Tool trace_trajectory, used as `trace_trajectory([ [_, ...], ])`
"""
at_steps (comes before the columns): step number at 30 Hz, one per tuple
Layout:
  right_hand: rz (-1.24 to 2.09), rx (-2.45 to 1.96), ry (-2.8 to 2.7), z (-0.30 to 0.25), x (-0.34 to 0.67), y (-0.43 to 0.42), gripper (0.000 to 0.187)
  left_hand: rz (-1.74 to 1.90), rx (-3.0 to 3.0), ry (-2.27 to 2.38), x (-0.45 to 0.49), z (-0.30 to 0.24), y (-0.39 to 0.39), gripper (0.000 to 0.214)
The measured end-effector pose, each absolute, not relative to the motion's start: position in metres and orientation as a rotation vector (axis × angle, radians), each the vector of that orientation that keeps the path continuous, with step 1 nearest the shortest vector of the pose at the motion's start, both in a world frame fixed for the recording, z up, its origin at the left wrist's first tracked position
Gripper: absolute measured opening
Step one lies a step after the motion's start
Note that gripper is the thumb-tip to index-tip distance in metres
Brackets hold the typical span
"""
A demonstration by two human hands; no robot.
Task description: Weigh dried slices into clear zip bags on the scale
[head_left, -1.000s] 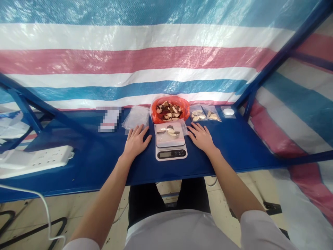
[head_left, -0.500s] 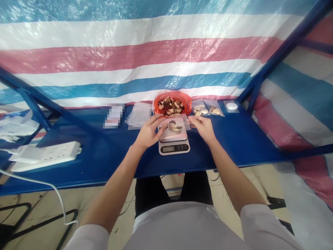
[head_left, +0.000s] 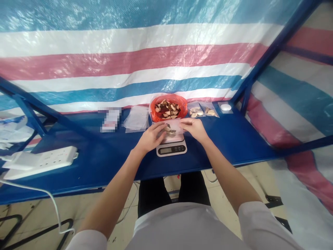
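Note:
A small white digital scale (head_left: 171,148) stands on the blue table (head_left: 229,142). Just above its platform I hold a clear plastic bag (head_left: 172,127) with a few brown and cream slices inside. My left hand (head_left: 151,138) pinches the bag's left edge. My right hand (head_left: 193,127) pinches its right top edge. Right behind the bag sits an orange-red bag (head_left: 168,108) full of the same slices.
A stack of empty clear bags (head_left: 136,119) lies left of the orange-red bag. Two small filled bags (head_left: 203,111) and a white round object (head_left: 225,107) lie to its right. A white power strip (head_left: 39,161) rests at the table's left end. Blue frame bars slant on both sides.
Both hands left the table beside the scale and took hold of the bag of slices on the platform, one at each side, and have lifted it slightly.

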State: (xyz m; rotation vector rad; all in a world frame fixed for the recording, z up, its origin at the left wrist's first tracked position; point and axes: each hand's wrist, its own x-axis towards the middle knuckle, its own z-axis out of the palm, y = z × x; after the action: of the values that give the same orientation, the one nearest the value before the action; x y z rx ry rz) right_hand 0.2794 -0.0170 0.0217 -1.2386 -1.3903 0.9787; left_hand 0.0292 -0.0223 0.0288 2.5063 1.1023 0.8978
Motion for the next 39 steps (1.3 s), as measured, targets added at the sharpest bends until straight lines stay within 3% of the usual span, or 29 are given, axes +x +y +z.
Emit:
trace_trajectory([
  [5,0.925,-1.161,-1.574,0.051,0.271,-0.015,0.026,0.96,2.461,1.147,0.029,0.036,-0.023,0.046],
  [13,0.734,-1.122,-1.91,0.106,0.244,0.0,0.02,1.035,2.31,1.102,0.038,0.054,-0.004,0.079],
  [18,0.736,-1.076,-1.975,0.117,0.226,0.009,0.022,1.078,2.205,1.111,0.039,0.059,0.007,0.053],
  [24,0.817,-0.996,-1.933,0.117,0.224,0.019,0.021,1.23,2.076,1.191,0.033,0.05,0.014,0.039],
  [39,0.335,-1.539,-2.368,0.075,0.247,0.074,0.027,1.3,2.081,1.192,0.012,0.045,0.03,0.04],
])
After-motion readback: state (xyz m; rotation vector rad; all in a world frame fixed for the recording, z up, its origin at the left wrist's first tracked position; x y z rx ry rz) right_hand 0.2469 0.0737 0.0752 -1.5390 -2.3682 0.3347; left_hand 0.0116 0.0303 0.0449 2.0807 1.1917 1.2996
